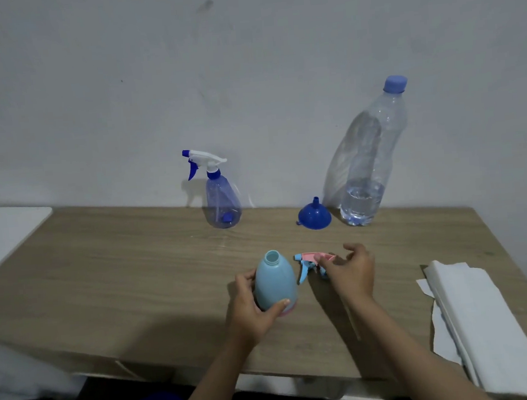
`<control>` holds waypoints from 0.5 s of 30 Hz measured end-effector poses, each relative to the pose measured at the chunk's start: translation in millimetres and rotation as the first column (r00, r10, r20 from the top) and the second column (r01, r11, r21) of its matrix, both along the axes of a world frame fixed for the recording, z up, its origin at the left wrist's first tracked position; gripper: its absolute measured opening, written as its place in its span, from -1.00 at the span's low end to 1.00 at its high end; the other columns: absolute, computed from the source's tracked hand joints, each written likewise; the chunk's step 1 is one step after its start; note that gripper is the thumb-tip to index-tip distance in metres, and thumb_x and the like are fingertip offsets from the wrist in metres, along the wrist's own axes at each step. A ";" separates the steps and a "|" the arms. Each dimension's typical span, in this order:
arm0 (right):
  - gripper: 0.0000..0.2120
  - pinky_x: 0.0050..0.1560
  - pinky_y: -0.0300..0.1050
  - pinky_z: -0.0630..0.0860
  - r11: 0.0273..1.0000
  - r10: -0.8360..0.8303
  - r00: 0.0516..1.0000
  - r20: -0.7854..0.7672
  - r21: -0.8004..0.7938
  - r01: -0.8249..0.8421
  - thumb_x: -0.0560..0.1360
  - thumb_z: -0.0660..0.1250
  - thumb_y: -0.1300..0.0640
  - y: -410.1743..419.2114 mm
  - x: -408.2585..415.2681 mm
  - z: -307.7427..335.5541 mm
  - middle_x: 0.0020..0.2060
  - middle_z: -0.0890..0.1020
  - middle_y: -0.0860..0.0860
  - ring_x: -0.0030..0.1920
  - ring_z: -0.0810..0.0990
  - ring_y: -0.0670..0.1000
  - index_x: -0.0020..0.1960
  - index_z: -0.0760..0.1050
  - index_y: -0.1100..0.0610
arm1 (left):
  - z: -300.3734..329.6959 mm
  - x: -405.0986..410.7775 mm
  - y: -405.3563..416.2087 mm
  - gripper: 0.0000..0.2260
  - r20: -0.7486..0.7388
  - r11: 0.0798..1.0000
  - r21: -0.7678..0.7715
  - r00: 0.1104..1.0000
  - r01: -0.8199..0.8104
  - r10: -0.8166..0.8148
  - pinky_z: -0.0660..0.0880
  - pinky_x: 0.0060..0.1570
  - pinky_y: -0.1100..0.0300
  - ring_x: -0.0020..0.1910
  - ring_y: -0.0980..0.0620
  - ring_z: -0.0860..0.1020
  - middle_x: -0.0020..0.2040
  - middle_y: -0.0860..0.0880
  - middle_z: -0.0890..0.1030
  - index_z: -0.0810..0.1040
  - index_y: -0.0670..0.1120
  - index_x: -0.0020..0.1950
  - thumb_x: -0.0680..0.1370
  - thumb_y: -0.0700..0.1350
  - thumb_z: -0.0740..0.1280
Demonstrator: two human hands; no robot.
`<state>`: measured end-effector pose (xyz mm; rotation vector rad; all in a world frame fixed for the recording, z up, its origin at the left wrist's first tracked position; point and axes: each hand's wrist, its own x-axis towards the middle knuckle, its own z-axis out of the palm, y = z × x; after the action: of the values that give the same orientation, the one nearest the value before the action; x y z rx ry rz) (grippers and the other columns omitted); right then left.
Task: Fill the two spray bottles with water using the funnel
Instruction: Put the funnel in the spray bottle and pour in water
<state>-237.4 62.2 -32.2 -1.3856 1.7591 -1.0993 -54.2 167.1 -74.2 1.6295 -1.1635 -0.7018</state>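
Left hand: wraps the lower body of the light blue spray bottle, thumb across the front near its base, fingers behind; the bottle stands upright on the near middle of the table.
Light blue spray bottle: neck open, top off; opaque, so I cannot tell what is inside. Judged light and fairly stiff plastic with a smooth skin; a low grip round the widest part looks best for steadying it under a funnel.
Right hand: fingers curled over the pink and blue trigger head, which lies on the table just right of the bottle; whether it grips the head or only rests on it, I cannot tell.
Trigger head: small, light, rigid; its dip tube is not clear to see.
Paper towels: folded white stack at the near right edge.
Blue funnel: farther back, mouth down, spout up, just left of the water bottle. Judged light and hard; the spout is the easy place to pick it up.
Water bottle: large, clear, capped, water only in its bottom part. Thin walls probably dent under a squeeze; hold at mid-body.
Clear spray bottle: far middle against the wall, white and blue trigger on, seemingly empty.
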 end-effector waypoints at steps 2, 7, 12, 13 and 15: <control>-0.51 -0.04 -0.10 0.50 0.992 0.053 0.996 0.070 -0.117 -0.044 0.28 0.56 0.03 -15.5 3.3 14.8 0.00 0.48 0.04 -0.03 0.50 0.00 0.11 0.47 0.13 | 0.2 -1.5 0.5 -0.31 0.002 1.000 -0.025 1.000 -0.015 0.015 0.58 0.07 0.17 0.21 0.16 0.52 0.23 0.15 0.47 0.29 0.24 0.17 0.17 0.14 0.59; -0.45 0.11 -0.12 0.42 0.909 0.372 0.901 -0.223 -0.111 -0.402 0.32 0.51 0.17 -89.7 17.5 38.8 0.14 0.46 0.06 0.18 0.43 0.06 0.25 0.41 0.10 | -2.1 -3.1 -0.9 -0.26 0.037 0.998 -0.052 0.999 -0.024 0.026 0.51 0.04 0.36 0.22 0.12 0.52 0.26 0.00 0.46 0.28 0.07 0.23 0.18 0.14 0.57; -0.29 0.20 0.01 0.42 0.749 0.596 0.422 -0.683 0.284 -0.599 0.30 0.46 0.22 -157.5 34.7 46.6 0.29 0.37 0.10 0.30 0.32 0.16 0.40 0.31 0.01 | 6.1 -8.4 0.4 -0.26 0.033 0.995 -0.101 0.999 -0.012 0.015 0.44 -0.01 0.50 0.21 0.29 0.45 0.22 0.04 0.38 0.26 -0.06 0.23 0.19 0.12 0.53; -0.27 0.19 0.02 0.46 0.723 0.636 0.354 -0.685 0.368 -0.585 0.28 0.49 0.21 -167.1 38.6 48.3 0.29 0.38 0.09 0.30 0.35 0.17 0.40 0.32 0.01 | 8.0 -9.3 1.1 -0.27 0.035 0.992 -0.122 0.999 -0.004 0.009 0.43 -0.01 0.52 0.21 0.32 0.44 0.22 0.08 0.36 0.27 -0.07 0.23 0.20 0.11 0.53; -0.26 0.11 -0.01 0.50 0.651 0.719 0.232 -0.656 0.516 -0.557 0.26 0.54 0.20 -179.5 45.4 50.4 0.29 0.41 0.08 0.26 0.42 0.16 0.38 0.35 0.04 | 11.7 -10.5 2.2 -0.32 0.029 0.989 -0.146 1.000 0.005 -0.001 0.43 0.00 0.52 0.21 0.33 0.43 0.22 0.11 0.35 0.29 -0.03 0.22 0.22 0.06 0.53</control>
<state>-192.0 -117.3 18.1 -2.4411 1.4069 0.3084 -64.7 169.2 -62.5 1.5196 -1.2095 -0.5831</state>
